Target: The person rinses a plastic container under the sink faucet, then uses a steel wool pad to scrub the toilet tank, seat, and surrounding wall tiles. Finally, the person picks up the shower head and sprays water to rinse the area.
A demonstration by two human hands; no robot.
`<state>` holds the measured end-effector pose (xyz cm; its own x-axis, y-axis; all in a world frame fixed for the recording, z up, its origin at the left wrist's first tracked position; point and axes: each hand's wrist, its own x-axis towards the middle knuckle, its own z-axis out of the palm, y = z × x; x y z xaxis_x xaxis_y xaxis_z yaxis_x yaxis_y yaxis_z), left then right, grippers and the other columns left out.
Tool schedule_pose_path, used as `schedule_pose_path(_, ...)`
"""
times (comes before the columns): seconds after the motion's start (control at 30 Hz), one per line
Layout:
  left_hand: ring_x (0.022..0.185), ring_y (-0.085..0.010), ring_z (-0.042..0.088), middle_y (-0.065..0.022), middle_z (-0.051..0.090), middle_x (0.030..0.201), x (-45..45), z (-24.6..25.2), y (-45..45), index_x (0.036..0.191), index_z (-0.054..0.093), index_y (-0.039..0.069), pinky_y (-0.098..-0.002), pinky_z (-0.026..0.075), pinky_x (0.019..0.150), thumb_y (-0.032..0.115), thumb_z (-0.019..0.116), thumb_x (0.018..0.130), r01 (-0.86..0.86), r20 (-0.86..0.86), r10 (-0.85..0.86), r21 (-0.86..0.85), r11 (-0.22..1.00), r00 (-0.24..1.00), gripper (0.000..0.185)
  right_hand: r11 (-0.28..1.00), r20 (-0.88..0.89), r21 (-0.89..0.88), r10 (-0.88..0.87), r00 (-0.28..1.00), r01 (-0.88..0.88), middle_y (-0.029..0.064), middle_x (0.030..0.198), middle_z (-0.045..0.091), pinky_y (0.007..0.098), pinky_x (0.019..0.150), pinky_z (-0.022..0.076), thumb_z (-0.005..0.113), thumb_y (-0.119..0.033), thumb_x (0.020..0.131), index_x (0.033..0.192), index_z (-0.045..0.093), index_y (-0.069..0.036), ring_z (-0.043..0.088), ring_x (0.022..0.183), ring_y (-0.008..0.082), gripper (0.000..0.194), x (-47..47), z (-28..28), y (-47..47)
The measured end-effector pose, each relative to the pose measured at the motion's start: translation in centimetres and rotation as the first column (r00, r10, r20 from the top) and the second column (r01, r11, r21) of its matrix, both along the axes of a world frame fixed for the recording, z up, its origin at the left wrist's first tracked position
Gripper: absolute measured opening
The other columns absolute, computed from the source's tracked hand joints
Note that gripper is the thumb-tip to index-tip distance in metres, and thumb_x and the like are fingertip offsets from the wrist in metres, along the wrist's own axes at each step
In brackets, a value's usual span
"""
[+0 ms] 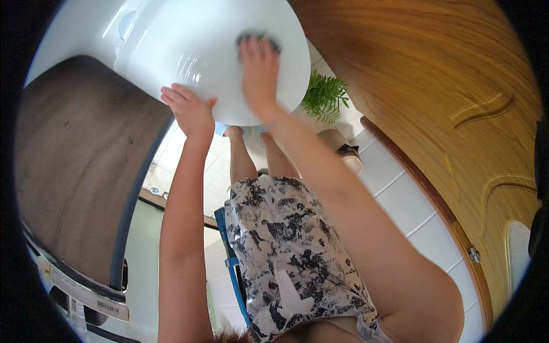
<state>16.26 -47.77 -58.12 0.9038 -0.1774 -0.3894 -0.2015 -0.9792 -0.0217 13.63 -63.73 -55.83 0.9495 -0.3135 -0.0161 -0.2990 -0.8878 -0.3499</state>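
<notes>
A glossy white toilet lid (pixel 206 51), closed, fills the top of the view. My right hand (pixel 260 70) presses a dark pad (pixel 278 43), blurred, against the lid's right part. The pad's kind cannot be told, since my fingers cover much of it. On the lid's near left edge rests my left hand (pixel 191 109), fingers spread, holding nothing.
A wood-grain door (pixel 420 55) stands at the right. Beside the lid is a green fern-like plant (pixel 324 96), with a beige shoe (pixel 352 163) nearer. A dark wood-look panel (pixel 85 141) lies at the left. Light tiles cover the floor (pixel 394 197).
</notes>
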Motion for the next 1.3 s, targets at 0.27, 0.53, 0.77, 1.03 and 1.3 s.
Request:
schedule_pose_path(0.27, 0.135, -0.0520, 0.013, -0.0412, 0.008, 0.142, 0.5, 0.3, -0.2, 0.137, 0.009, -0.018, -0.0433, 0.031, 0.109, 0.044, 0.072, 0.075, -0.003, -0.025, 0.003, 0.029, 1.000, 1.000, 0.108, 0.951, -0.214, 0.076, 0.309, 0.927, -0.300, 0.0049, 0.134, 0.046, 0.0476, 0.102, 0.0357, 0.053, -0.010, 0.080, 0.129, 0.052, -0.015, 0.040, 0.126, 0.0266, 0.050, -15.7, -4.5, -0.1)
schedule_pose_path(0.53, 0.136, -0.0513, 0.011, -0.0400, 0.004, 0.144, 0.8, 0.8, -0.7, 0.138, 0.004, -0.017, -0.0428, 0.030, 0.109, 0.042, 0.072, 0.076, -0.085, -0.097, 0.083, -0.019, 0.996, 0.992, 0.109, 0.974, 0.274, 0.044, 0.201, 0.940, -0.221, 0.0095, 0.130, 0.049, 0.0464, 0.102, 0.0355, 0.050, -0.003, 0.081, 0.124, 0.055, -0.013, 0.041, 0.123, 0.0337, 0.045, 9.2, -6.4, -12.9)
schedule_pose_path(0.77, 0.136, -0.0495, 0.013, -0.0384, 0.008, 0.144, 1.4, 1.4, -1.5, 0.139, 0.010, -0.016, -0.0419, 0.028, 0.111, 0.047, 0.071, 0.076, -0.080, -0.128, 0.090, 0.077, 0.994, 0.988, 0.108, 0.996, -0.321, 0.034, -0.067, 0.945, 0.082, 0.0169, 0.137, 0.039, 0.0475, 0.101, 0.0357, 0.051, -0.002, 0.082, 0.135, 0.044, -0.011, 0.042, 0.118, 0.0407, 0.054, -12.4, -1.3, -6.1)
schedule_pose_path(1.03, 0.136, -0.0441, 0.020, -0.0298, 0.017, 0.148, -1.7, 2.2, 4.1, 0.141, 0.027, -0.004, -0.0464, 0.026, 0.109, 0.034, 0.062, 0.085, -0.117, -0.181, 0.047, -0.399, 0.909, 0.982, 0.076, -0.386, -0.644, 0.765, -0.427, 0.635, 0.516, 0.0144, 0.132, 0.048, 0.0450, 0.100, 0.0383, 0.036, -0.013, 0.097, 0.130, 0.047, -0.005, 0.048, 0.119, 0.0278, 0.035, -9.4, 8.8, -1.5)
schedule_pose_path(1.3, 0.102, -0.0331, 0.059, -0.0195, 0.063, 0.105, -21.6, 10.0, 17.0, 0.107, 0.061, -0.001, -0.0392, 0.044, 0.092, 0.025, 0.055, 0.091, -0.494, -0.360, 0.340, -0.596, 0.633, 0.869, 0.031, -0.938, -0.419, 0.337, -0.068, 0.906, 0.085, 0.0188, 0.136, 0.043, 0.0495, 0.109, 0.0287, 0.027, -0.022, 0.095, 0.132, 0.041, 0.001, 0.040, 0.127, 0.0336, 0.045, -1.4, 29.9, -2.0)
